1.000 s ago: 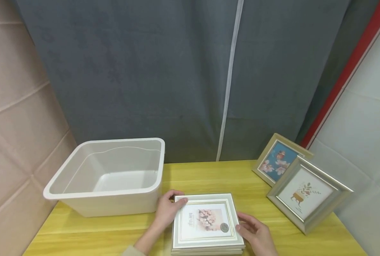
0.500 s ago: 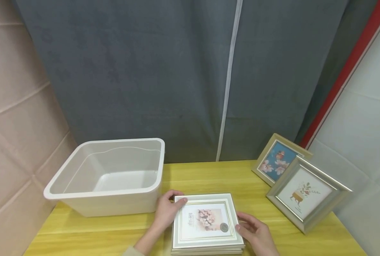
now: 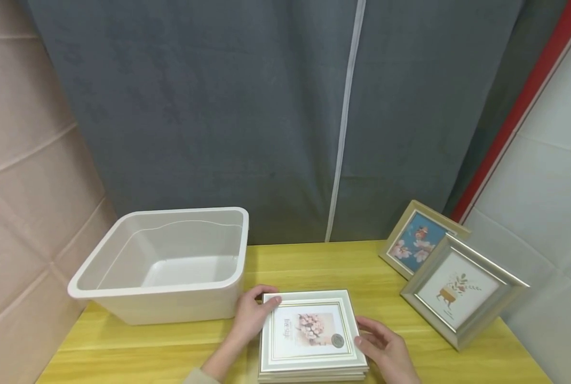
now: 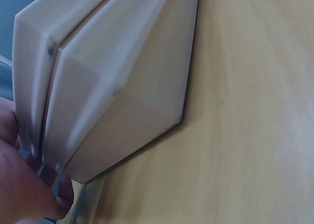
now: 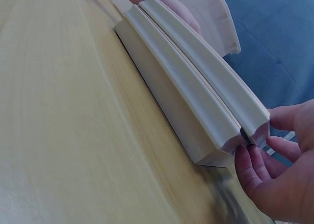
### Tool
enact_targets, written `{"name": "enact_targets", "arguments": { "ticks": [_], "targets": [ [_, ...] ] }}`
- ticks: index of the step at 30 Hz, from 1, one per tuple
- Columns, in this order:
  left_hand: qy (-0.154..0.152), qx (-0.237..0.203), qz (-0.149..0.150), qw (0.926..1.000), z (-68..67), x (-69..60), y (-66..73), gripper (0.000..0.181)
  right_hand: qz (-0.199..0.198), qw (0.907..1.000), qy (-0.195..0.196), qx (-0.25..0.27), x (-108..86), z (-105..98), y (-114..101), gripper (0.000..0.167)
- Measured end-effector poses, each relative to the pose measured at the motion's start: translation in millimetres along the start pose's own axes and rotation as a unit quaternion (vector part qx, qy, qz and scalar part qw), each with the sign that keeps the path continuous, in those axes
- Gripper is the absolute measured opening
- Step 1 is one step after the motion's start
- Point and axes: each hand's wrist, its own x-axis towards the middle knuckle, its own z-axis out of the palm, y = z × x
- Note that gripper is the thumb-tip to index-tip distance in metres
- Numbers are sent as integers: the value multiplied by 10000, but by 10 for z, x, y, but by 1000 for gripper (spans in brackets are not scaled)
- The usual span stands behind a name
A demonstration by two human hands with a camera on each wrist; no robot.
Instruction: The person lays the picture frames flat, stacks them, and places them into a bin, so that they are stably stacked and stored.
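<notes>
A stack of white picture frames (image 3: pixel 282 341) lies at the table's front middle, its top one showing a pink flower print. My left hand (image 3: pixel 253 319) grips its left side near the far corner, thumb on the top rim. At the right edge, my right hand (image 3: pixel 386 351) holds the stack with the thumb on the upper face and fingers curled against the side. The left wrist view shows the stacked frames (image 4: pixel 98 82) beside my left hand (image 4: pixel 27 187). From the right wrist, my right hand (image 5: pixel 282 167) pinches the frames' moulded ends (image 5: pixel 201 84); some fingertips are hidden.
A white plastic tub (image 3: pixel 189 290) stands left of the stack, close to my left hand. A silver picture frame (image 3: pixel 482 322) leans at the right, in front of a gold-edged frame (image 3: pixel 395 245). A grey curtain (image 3: pixel 218 117) hangs behind the wooden table (image 3: pixel 304 266).
</notes>
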Motion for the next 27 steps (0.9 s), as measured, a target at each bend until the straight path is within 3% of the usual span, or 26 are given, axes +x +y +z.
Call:
{"name": "enact_targets", "arguments": {
  "ticks": [21,27],
  "targets": [
    [-152,-167,127,9997,10,26,-5,20,58,9994,-30,-325,-8,-60,-66,44],
    [-120,-164,135,9997,2,20,-7,20,-357,9992,-169,-84,1,-98,-107,42]
  ]
}}
